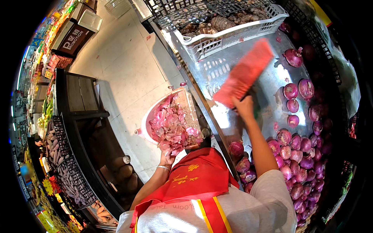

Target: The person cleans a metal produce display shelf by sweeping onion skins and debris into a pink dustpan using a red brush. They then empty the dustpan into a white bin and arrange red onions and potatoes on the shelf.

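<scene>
My right hand (pixel 244 106) is closed around the black handle of a red brush (pixel 247 72), blurred, over the grey metal display surface (pixel 262 116). Below my body's centre, my left hand (pixel 167 157) supports the near edge of a dustpan-like white scoop (pixel 147 116) heaped with dry red onion skins (pixel 169 122); the skins hide part of the grip. Many red onions (pixel 295 154) are piled on the metal surface right of my right arm. A few more onions (pixel 291 91) lie loose farther up, and some sit near the left metal edge.
A white plastic crate (pixel 233 39) of brown taro-like roots stands at the top of the display. Black mesh baskets (pixel 317 38) border it. A raised metal edge (pixel 208 112) runs beside the tiled floor (pixel 131 72). Left stands a dark wooden stand (pixel 84 93) with baskets of purple sweet potatoes (pixel 58 157).
</scene>
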Demonstrator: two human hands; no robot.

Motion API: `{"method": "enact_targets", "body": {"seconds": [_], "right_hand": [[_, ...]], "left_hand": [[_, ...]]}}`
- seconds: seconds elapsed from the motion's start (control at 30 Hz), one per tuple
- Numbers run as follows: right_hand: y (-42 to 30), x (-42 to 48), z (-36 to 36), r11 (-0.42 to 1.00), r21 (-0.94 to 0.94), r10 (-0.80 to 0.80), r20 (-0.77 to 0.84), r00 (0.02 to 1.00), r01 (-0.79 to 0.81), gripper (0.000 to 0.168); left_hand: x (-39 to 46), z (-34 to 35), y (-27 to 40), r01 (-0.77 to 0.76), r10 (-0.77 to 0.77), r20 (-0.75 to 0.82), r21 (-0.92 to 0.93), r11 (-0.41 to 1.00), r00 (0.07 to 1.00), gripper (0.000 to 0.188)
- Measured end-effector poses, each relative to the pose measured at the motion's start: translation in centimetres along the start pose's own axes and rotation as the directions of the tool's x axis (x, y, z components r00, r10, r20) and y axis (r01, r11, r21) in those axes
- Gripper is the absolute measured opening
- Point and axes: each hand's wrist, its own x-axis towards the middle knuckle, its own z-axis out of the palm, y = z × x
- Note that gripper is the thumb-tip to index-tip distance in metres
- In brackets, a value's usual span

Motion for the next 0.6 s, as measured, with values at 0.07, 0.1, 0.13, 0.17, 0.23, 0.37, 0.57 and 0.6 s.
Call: {"method": "enact_targets", "body": {"seconds": [0.07, 0.1, 0.13, 0.17, 0.23, 0.37, 0.57, 0.6], "right_hand": [[-0.9, -0.5, -3.6, 1.000, 0.007, 0.024, -0.020, 1.000, -0.024, 0.044], [-1.5, -1.0, -5.1, 0.999, -0.028, -0.031, -0.069, 0.997, 0.029, 0.045], [-0.2, -1.0, -5.9, 0.976, -0.209, -0.088, -0.116, 0.989, 0.063, 0.047], [1.7, -0.7, -6.2, 0.919, -0.385, -0.152, -0.149, 0.977, 0.084, 0.048], [2.5, -1.1, -5.5, 0.872, -0.488, -0.077, -0.058, 0.995, 0.039, 0.053], [1.3, -2.5, 2.6, 0.860, -0.492, -0.149, 0.011, 0.989, 0.135, 0.052], [-1.1, -1.0, 9.1, 0.907, -0.395, -0.251, -0.235, 0.939, 0.144, 0.052], [-1.4, -0.9, 9.5, 0.916, -0.368, -0.260, -0.247, 0.933, 0.158, 0.054]], "left_hand": [[0.3, -0.5, -0.2, 0.000, -0.001, 0.027, 0.010, 1.000, 1.000, 0.039], [0.0, 0.5, 0.0, -0.012, 0.010, 0.036, 0.058, 0.998, 0.999, 0.039], [-0.8, 2.5, 0.4, -0.025, 0.019, 0.051, 0.109, 0.994, 0.999, 0.039], [-1.2, 3.5, 0.6, -0.038, 0.028, 0.066, 0.157, 0.987, 0.997, 0.040], [-0.6, 2.6, 0.4, -0.046, 0.040, 0.043, 0.156, 0.987, 0.998, 0.037], [0.2, 1.4, -0.2, -0.049, 0.044, 0.035, 0.155, 0.987, 0.998, 0.035], [0.0, 3.2, -0.1, -0.013, 0.011, 0.018, 0.092, 0.996, 1.000, 0.038], [-0.1, 3.0, -0.2, -0.022, 0.020, 0.015, 0.135, 0.991, 1.000, 0.038]]}}
